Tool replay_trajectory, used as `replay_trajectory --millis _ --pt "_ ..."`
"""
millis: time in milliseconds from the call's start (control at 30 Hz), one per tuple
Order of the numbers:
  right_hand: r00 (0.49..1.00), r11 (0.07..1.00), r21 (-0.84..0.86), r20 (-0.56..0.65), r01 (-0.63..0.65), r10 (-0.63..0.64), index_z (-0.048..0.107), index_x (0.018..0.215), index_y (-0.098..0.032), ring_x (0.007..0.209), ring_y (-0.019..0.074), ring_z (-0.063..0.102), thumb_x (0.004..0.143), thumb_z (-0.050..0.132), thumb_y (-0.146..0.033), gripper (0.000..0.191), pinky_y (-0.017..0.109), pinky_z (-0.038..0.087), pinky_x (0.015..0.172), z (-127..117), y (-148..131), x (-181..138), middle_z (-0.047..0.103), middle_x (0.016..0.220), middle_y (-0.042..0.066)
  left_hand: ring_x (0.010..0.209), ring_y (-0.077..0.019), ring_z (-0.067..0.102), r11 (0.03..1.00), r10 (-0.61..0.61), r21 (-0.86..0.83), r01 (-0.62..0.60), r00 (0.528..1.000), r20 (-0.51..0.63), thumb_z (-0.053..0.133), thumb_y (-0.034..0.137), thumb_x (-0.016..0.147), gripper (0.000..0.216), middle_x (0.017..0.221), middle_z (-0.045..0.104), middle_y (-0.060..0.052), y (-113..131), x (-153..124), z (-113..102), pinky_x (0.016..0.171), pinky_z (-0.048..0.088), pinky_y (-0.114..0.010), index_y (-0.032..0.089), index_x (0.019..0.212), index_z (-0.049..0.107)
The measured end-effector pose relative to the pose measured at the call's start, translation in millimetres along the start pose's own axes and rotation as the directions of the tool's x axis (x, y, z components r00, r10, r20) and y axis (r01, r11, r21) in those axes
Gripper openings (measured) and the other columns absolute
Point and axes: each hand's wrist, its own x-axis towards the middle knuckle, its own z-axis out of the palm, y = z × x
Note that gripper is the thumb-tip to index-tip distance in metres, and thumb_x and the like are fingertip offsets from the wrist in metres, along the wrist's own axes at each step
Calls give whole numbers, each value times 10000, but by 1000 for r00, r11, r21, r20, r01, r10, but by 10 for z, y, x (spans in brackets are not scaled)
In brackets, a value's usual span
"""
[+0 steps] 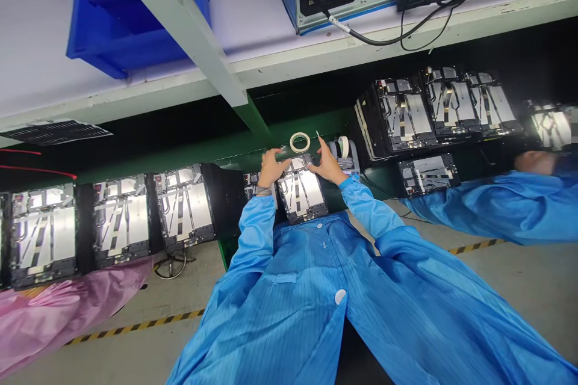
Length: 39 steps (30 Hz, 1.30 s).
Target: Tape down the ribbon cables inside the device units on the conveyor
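In front of me on the green bench lies an open flat electronic device (pixel 301 188) with silver plates, dark ribbon strips and a black frame. My left hand (pixel 271 168) is at its upper left corner, thumb stretched along the top edge and fingers apart. At the upper right corner, my right hand (pixel 329 165) has its thumb out towards the device and its fingers raised. A small white sliver (pixel 318 133) shows by that hand's fingertip; I cannot tell whether it is attached. A roll of cream tape (pixel 300 142) lies just beyond both hands.
A tape dispenser (pixel 350 162) stands right of my right hand. Stacks of similar devices (pixel 404 113) rise on the right, more (pixel 183 207) on the left. A co-worker's blue sleeve (pixel 492 204) and a pink sleeve (pixel 76 307) reach in. Overhead is a white shelf beam (pixel 180 18).
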Motion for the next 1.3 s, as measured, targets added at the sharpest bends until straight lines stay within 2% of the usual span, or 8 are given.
replay_trajectory --millis 67,167,300,433,533,833,1067,1300 --pt "999 1000 -15 -38 -11 10 -18 1722 -201 1055 301 617 875 743 -412 1158 460 539 936 17 -47 -50 519 1425 206 1342 -267 556 991 -33 -131 15 990 -134 711 370 896 350 1368 646 -86 -229 -161 -89 1135 426 -393 261 1218 625" --pt "995 999 -6 -87 42 -43 17 1725 -214 1054 289 602 929 666 -369 1038 459 523 973 107 -175 -160 540 1402 182 1280 -242 618 951 -124 -304 60 973 -197 705 352 893 314 1341 675 -72 -560 -428 -141 1066 495 -376 269 1190 648" --pt "958 959 98 92 265 -273 213 1700 -219 956 256 594 906 678 -284 922 435 497 992 396 -415 -267 652 1224 105 1227 -228 664 895 -211 -432 114 960 -184 709 312 880 299 1305 706 -81 -806 -685 -16 1012 536 -373 255 1167 653" --pt "933 942 129 155 308 -326 290 1676 -218 920 250 587 908 601 -177 830 410 486 946 682 -588 -162 677 1112 85 1232 -218 676 872 -216 -476 115 963 -163 705 284 883 313 1342 702 -80 -784 -740 183 1030 539 -373 253 1187 637" --pt "918 935 123 183 333 -351 321 1655 -207 892 233 581 906 495 -99 776 370 476 896 756 -651 -9 668 1018 59 1251 -214 668 864 -200 -493 99 968 -155 711 310 885 345 1379 684 -84 -721 -705 287 1037 536 -360 250 1214 625" --pt "883 912 63 230 405 -409 404 1576 -197 924 240 581 911 446 -102 673 364 492 874 731 -741 202 657 1046 74 1205 -219 688 780 -250 -610 136 962 -105 693 332 893 314 1332 696 -101 -702 -608 454 994 550 -356 232 1181 614" --pt "856 886 102 229 451 -463 418 1589 -214 1052 252 596 876 445 -59 730 400 508 958 707 -759 237 645 1219 117 1184 -209 689 774 -280 -614 153 953 -116 676 368 914 302 1317 686 -104 -639 -600 502 960 553 -328 228 1165 582" --pt "845 892 27 308 452 -437 429 1584 -209 973 258 592 893 450 -80 703 393 504 910 676 -735 288 666 1061 86 1157 -212 689 812 -278 -559 164 952 -125 696 349 897 278 1266 697 -102 -593 -573 444 963 546 -346 226 1122 590"
